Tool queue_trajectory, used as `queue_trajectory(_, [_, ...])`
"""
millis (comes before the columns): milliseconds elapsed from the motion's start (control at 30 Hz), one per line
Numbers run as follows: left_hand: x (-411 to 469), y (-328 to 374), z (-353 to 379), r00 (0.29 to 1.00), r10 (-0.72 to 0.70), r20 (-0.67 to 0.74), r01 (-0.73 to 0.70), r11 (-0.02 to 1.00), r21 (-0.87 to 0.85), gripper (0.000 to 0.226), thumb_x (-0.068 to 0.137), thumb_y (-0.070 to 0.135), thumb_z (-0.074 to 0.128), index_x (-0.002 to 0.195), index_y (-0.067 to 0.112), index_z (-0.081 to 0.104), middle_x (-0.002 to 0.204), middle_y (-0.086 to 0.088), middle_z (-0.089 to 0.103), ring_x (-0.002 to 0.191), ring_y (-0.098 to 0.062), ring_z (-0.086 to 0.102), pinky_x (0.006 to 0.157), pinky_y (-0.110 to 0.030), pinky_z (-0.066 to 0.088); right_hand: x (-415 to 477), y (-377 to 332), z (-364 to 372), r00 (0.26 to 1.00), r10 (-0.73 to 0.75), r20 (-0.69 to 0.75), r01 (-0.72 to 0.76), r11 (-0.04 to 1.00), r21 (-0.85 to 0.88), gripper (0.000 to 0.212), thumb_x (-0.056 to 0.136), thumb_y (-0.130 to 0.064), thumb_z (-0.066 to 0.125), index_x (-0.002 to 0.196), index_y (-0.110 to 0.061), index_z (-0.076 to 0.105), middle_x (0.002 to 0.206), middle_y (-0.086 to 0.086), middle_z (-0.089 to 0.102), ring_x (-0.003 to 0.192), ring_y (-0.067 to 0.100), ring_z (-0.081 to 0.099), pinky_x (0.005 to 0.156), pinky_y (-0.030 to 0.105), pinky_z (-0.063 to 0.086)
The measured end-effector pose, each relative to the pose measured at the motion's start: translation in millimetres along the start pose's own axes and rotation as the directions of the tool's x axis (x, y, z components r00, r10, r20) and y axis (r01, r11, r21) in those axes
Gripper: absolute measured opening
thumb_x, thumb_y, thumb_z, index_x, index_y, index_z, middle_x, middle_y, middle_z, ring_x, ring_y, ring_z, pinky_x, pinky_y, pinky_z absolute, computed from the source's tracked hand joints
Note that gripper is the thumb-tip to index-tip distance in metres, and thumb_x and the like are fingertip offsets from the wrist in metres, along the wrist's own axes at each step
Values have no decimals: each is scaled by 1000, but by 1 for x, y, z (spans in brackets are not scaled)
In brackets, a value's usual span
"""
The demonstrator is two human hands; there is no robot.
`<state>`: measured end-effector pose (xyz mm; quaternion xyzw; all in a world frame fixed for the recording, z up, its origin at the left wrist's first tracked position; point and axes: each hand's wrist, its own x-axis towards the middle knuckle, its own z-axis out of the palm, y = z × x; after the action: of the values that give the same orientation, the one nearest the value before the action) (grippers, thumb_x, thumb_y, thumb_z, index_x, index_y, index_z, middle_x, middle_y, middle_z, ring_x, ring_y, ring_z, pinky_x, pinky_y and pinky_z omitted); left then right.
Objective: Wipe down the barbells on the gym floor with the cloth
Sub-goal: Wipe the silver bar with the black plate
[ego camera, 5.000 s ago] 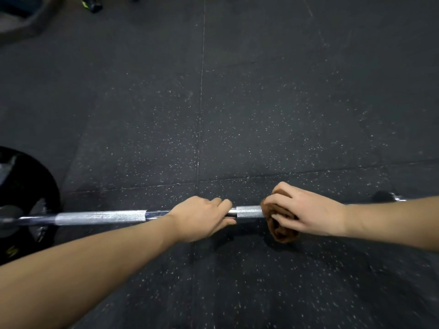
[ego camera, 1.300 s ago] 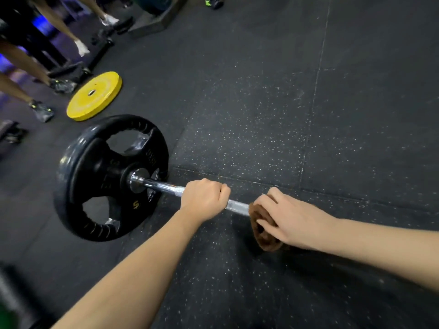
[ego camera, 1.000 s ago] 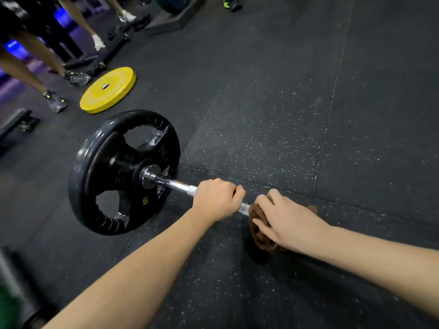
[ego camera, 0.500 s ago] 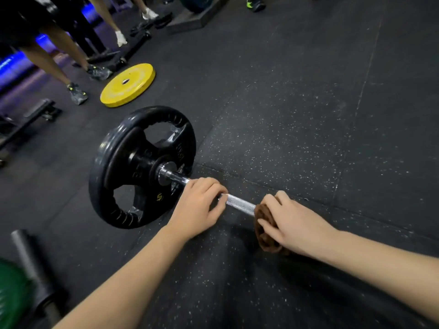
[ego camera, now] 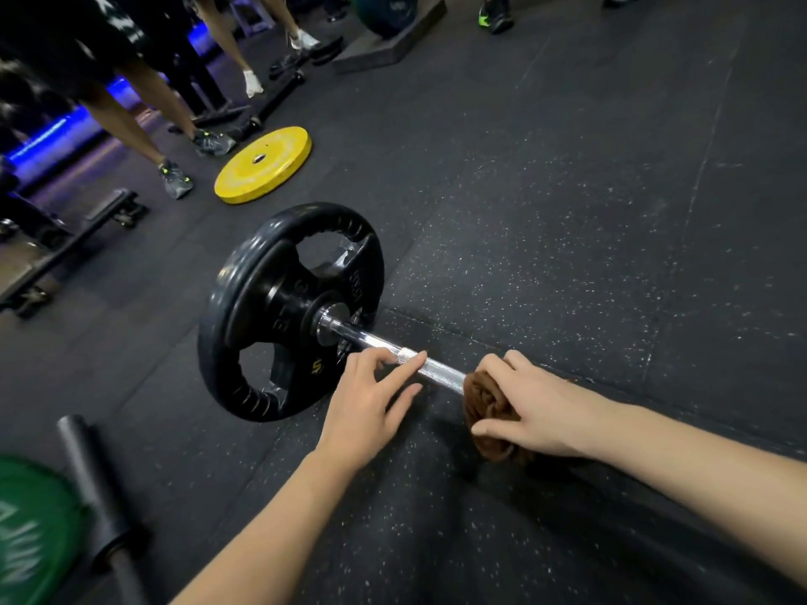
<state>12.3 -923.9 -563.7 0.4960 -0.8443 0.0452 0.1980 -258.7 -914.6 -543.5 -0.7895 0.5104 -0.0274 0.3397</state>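
- Bar (ego camera: 436, 369) lies on floor (ego camera: 567, 211), black plate (ego camera: 279, 307) at its left end
- Right hand (ego camera: 535, 414): grip clamped on brown cloth (ego camera: 487, 401), cloth wrapped round bar
- Left hand (ego camera: 371, 408): grip slack, fingers apart, fingertips resting on bar near plate
- Judgement: keep cloth tight round knurling, sweep toward plate, shift left hand clear, steady bar against rolling

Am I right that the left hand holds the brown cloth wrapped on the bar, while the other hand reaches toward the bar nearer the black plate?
Not quite. The head view shows the right hand holding the brown cloth wrapped on the bar. The other, the left hand, reaches toward the bar nearer the black plate.
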Motion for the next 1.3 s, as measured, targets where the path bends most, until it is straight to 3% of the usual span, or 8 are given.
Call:
queue_trajectory(300, [2,12,-4,981,-167,99,183,965,-188,41,106,40,46,145,33,53,119,15,46,97,-6,57,75,-38,57,35,-35,16,977,1,-214,14,997,70,52,93,-56,64,128,-28,38,124,1,38,118,26,50,91,37,45])
queue_trajectory(467, [-6,28,-15,982,-108,154,152,937,-313,61,101,49,50,157,32,32,136,13,41,111,-7,57,86,-38,56,16,1,3,996,-75,-51,87,951,297,106,80,-44,80,157,-34,6,145,-5,41,127,12,49,102,20,40])
queue_trajectory(600, [-6,46,-10,998,13,67,7,953,-302,59,102,48,52,154,26,38,145,2,39,134,-19,46,107,-43,46,16,9,4,982,77,-172,-9,931,364,86,72,-47,85,139,-31,33,120,-9,64,110,11,61,93,27,48])
queue_trajectory(733, [18,70,1,993,113,37,-97,951,-294,50,104,39,49,150,20,49,154,-7,40,142,-25,39,117,-41,33,17,0,15,958,99,-271,38,886,461,57,76,-25,80,126,-40,58,96,-23,64,89,-4,62,72,6,44])
queue_trajectory(833, [34,73,7,959,254,130,-220,948,-228,47,107,36,45,149,14,51,151,-5,48,137,-29,45,115,-44,36,14,5,13,976,89,-200,16,882,472,58,73,-24,78,125,-40,58,107,-18,68,95,6,67,79,20,54])
queue_trajectory(1000, [27,54,5,930,317,184,-295,945,-139,55,99,44,64,149,24,52,141,-1,53,121,-25,50,108,-37,41,9,11,17,987,58,-147,-4,941,339,123,66,-38,93,163,-23,19,156,-11,38,143,8,36,110,16,29])
queue_trajectory(1167, [38,42,-2,937,295,185,-275,953,-127,47,86,36,71,132,28,65,120,1,55,98,-23,47,85,-37,49,8,10,17,979,74,-192,-9,947,322,122,63,-45,94,161,-26,24,154,-12,37,141,10,38,115,30,35])
queue_trajectory(1300, [39,7,-14,994,91,62,-88,995,-51,38,77,22,77,115,23,70,103,2,48,93,-22,45,79,-40,49,4,8,13,967,76,-244,-13,968,252,88,76,-50,85,149,-30,41,141,-14,45,131,9,45,109,27,38])
